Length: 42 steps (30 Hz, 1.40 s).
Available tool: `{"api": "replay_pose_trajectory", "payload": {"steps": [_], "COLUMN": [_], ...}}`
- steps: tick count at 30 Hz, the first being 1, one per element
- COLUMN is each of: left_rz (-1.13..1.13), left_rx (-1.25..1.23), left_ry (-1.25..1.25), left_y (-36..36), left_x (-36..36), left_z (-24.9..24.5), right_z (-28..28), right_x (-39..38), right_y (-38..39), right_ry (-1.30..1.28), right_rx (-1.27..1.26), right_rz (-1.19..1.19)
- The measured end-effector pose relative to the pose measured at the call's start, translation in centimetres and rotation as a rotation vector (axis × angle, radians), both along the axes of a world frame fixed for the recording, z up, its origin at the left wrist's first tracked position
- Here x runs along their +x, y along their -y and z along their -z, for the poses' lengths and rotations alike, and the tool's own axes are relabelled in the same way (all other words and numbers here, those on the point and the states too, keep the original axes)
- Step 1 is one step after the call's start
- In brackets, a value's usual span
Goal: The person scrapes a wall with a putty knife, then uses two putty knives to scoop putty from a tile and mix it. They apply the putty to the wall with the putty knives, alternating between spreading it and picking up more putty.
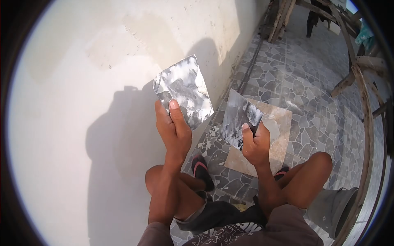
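My left hand (175, 129) is closed on a flat, four-sided putty scraper (184, 88), its thumb pressed on the near face. White and grey filler is smeared over that face, and the plate is raised in front of the white wall (123, 156). Lower and to the right, my right hand (257, 145) grips a second putty scraper (238, 119) by a dark part near its edge. This one is greyer, with white streaks. Behind it, a beige tile (281, 127) with pale smears lies on the floor. The two scrapers are apart.
Grey stone-patterned tiles cover the floor (316, 119), with white crumbs (211, 137) near the wall's foot. Rough wooden poles (359, 90) stand along the right side. A grey bucket (328, 209) sits at the lower right, close to my knee.
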<state>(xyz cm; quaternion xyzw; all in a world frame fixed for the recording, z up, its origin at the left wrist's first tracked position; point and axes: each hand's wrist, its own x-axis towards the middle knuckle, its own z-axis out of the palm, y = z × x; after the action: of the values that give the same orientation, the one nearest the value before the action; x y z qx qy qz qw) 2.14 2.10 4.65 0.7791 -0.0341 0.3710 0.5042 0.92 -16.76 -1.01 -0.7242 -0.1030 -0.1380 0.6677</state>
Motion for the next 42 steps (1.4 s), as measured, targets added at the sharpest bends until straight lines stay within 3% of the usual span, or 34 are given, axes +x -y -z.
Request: {"api": "replay_pose_trajectory", "payload": {"steps": [1,3,6,14,18,27,33,39,42], "left_rz": [-0.017,-0.029,0.015,0.014,0.058,0.095,0.129,0.108,0.077], "left_rx": [0.042,0.134,0.213,0.577,0.633,0.682,0.690,0.751,0.705], "left_ry": [0.043,0.112,0.138,0.005,-0.020,-0.159,-0.258,-0.413,-0.367], "left_y": [0.6,1.1,1.1,2.2,3.0,3.5,2.8,1.8,2.0], "left_x": [0.0,-0.1,-0.3,-0.7,-0.8,-1.3,-1.3,-1.8,-2.2], "left_z": [0.2,0.8,2.5,3.8,3.8,3.9,4.5,4.4,4.5], "right_z": [0.9,1.4,1.3,0.8,1.3,1.7,3.1,4.8,7.7], "right_x": [0.1,-0.4,-1.0,-0.8,-0.1,0.3,1.0,3.9,6.3], "right_y": [-0.8,-1.9,-2.7,-2.4,-2.1,-1.0,-0.6,-0.3,1.6], "right_ry": [0.169,0.245,0.119,0.175,0.225,-0.055,-0.074,-0.173,-0.202], "right_rx": [-0.075,-0.068,-0.023,0.059,0.084,0.208,0.263,0.845,0.928], "right_rz": [0.056,0.064,0.022,0.076,0.096,-0.007,-0.019,-0.023,-0.072]}}
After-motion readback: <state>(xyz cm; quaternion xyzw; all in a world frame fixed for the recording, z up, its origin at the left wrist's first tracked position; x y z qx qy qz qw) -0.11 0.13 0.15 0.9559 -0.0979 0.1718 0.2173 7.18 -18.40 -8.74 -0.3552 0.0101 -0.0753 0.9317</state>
